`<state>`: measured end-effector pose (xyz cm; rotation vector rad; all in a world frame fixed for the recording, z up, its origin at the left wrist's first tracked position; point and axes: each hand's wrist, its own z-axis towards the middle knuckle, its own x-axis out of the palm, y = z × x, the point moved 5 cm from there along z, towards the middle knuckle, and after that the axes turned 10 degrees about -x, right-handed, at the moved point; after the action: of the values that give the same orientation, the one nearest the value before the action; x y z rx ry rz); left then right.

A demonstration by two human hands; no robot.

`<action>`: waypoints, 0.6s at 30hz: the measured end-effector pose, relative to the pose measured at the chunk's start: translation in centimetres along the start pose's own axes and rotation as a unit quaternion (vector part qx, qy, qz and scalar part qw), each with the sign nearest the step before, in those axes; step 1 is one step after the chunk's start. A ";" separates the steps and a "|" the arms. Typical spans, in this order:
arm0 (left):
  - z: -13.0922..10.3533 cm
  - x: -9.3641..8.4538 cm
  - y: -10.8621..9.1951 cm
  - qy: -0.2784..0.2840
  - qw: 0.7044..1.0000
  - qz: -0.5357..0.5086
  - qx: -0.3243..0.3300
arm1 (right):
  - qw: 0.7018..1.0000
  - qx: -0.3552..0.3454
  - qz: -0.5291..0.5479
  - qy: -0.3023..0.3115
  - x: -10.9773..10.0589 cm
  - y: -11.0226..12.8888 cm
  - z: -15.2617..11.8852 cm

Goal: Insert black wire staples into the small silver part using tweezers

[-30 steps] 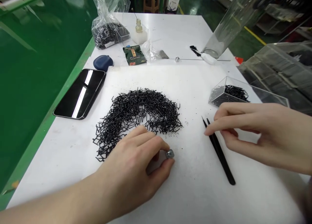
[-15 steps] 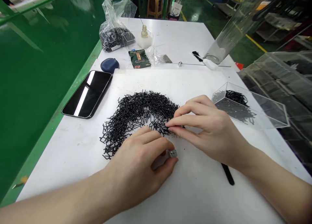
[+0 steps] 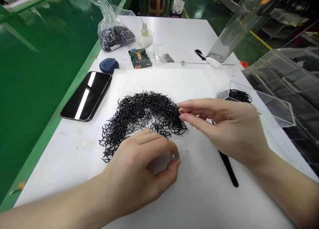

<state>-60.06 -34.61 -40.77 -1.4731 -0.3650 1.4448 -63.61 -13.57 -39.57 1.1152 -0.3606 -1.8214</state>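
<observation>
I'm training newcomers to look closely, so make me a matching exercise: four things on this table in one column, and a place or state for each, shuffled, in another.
Column one
1. small metal piece
2. black tweezers
3. phone
4. black bent pieces

Column two
A. heaped in a curved arch
B. partly hidden behind the right hand
C. held at the fingers of the left hand
D. lying flat, with a bright streak of reflected light

Right pairs: 1-C, 2-B, 3-D, 4-A
</observation>
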 end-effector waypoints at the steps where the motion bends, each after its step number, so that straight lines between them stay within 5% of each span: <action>1: 0.0 0.0 0.0 -0.001 1.000 -0.003 -0.004 | 1.000 0.007 0.007 -0.005 0.0 -0.1 0.0; 10: 0.7 -1.3 -0.8 -0.010 0.989 -0.101 -0.105 | 0.994 0.067 0.091 -0.010 -0.7 -1.0 0.2; 18: 1.3 -0.7 1.0 0.040 0.904 -0.348 -0.244 | 0.986 0.052 0.155 -0.021 -1.0 0.3 0.4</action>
<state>-61.75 -35.02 -40.90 -1.5469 -1.1384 0.7313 -63.64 -12.97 -38.57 1.0289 -0.6247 -1.5654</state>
